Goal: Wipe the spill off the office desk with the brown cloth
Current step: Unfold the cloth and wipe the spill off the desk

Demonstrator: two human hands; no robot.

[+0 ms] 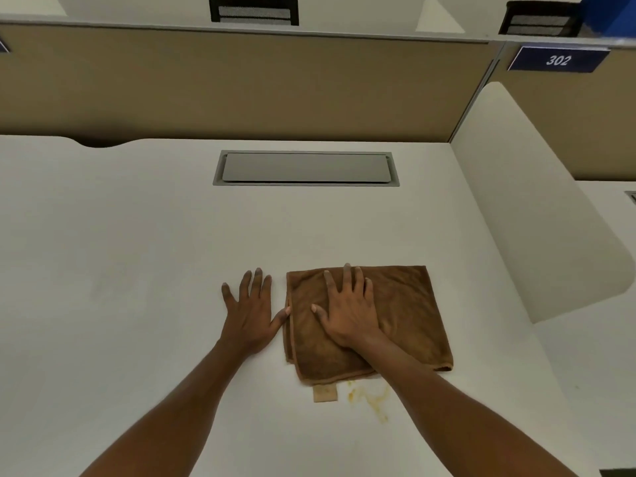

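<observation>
A folded brown cloth (409, 315) lies flat on the white office desk (137, 253), a little right of centre. My right hand (347, 311) rests palm down on the cloth's left half with the fingers spread. My left hand (249, 311) lies flat on the bare desk just left of the cloth, its thumb touching the cloth's left edge. A thin yellowish spill (373, 399) streaks the desk just in front of the cloth's near edge, partly under my right forearm. A small tan label (324, 393) sticks out from the cloth's near edge.
A grey cable hatch (305, 168) is set into the desk at the back. A tan partition wall (241, 87) runs behind it. A white side divider (537, 215) stands at the right, with a blue sign reading 302 (557, 59) above.
</observation>
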